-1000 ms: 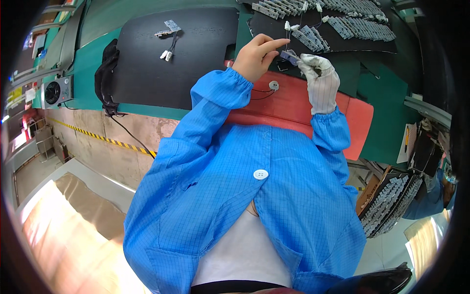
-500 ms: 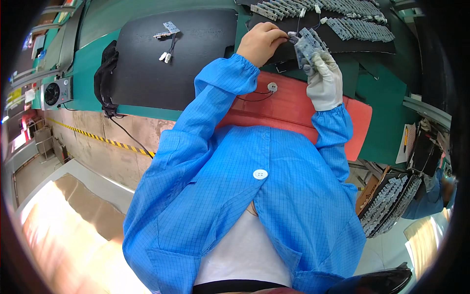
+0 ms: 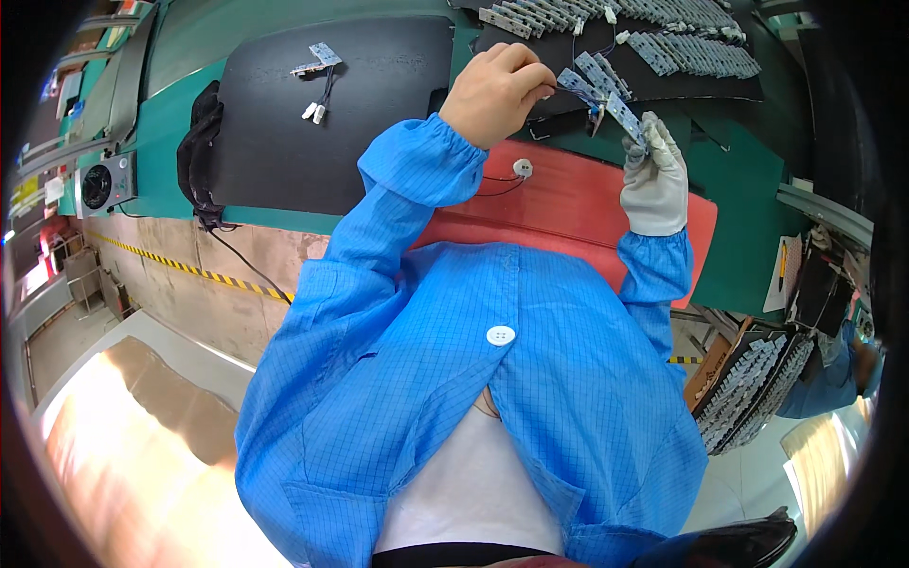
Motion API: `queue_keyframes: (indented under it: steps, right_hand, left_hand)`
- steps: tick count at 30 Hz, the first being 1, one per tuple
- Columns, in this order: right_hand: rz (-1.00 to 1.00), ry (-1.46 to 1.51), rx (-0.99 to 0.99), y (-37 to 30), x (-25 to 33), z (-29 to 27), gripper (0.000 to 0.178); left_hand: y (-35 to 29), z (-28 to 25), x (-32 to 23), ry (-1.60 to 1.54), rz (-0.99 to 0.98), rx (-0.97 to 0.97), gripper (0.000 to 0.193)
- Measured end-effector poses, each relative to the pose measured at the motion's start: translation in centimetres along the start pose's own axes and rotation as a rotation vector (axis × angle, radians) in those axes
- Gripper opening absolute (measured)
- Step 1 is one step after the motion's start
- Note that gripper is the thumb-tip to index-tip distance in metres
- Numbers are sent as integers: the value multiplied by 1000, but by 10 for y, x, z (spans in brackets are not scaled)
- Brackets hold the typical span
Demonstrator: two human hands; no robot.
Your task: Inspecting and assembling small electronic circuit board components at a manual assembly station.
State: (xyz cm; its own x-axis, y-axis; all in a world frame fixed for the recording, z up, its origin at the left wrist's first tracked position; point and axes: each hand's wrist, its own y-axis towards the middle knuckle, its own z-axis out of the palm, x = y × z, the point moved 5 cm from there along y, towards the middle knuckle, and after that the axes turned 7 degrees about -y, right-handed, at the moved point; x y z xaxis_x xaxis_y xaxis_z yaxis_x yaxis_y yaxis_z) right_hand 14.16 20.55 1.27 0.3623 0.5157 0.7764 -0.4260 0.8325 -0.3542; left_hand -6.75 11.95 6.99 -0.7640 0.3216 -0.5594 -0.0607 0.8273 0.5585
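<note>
My bare left hand (image 3: 500,90) is closed in a pinch at thin dark wires (image 3: 574,92), beside the edge of a small pale circuit board (image 3: 576,83). My right hand (image 3: 655,180), in a white glove, grips the lower end of another narrow circuit board (image 3: 625,118) between thumb and fingers. That board is tilted and held above the front edge of the black mat. The wires run between the two boards. What exactly sits between my left fingertips is mostly hidden.
Rows of circuit boards (image 3: 696,54) lie on a black mat at the far right. A wired board pair (image 3: 324,55) with white connectors rests on the black board (image 3: 369,123) at left. A red mat (image 3: 568,194) lies before me, with a round white piece (image 3: 523,168) on wires.
My right hand has moved right and slightly nearer, drawing its board away from the other. My left hand has shifted a little left. The boards, earlier bunched together, are now spread apart.
</note>
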Motion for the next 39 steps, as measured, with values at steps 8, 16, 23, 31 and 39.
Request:
queue_keyframes:
  steps: [8, 16, 23, 31, 39]
  right_hand:
    - [277, 302, 168, -5, -12, -6, 21]
    - [314, 475, 255, -10, -13, -5, 20]
    - [27, 297, -65, -9, -5, -32, 21]
    - [-175, 280, 47, -17, 37, -77, 17]
    - [4, 290, -32, -35, 43, -87, 19]
  left_hand:
    - [-15, 1, -8, -739, -461, 225, 10]
    - [-24, 2, -19, -1224, -628, 234, 19]
    - [-23, 22, 7, -1049, -701, 282, 21]
    - [-26, 4, 25, -897, -690, 204, 18]
    - [-21, -10, 34, -1066, -684, -61, 18]
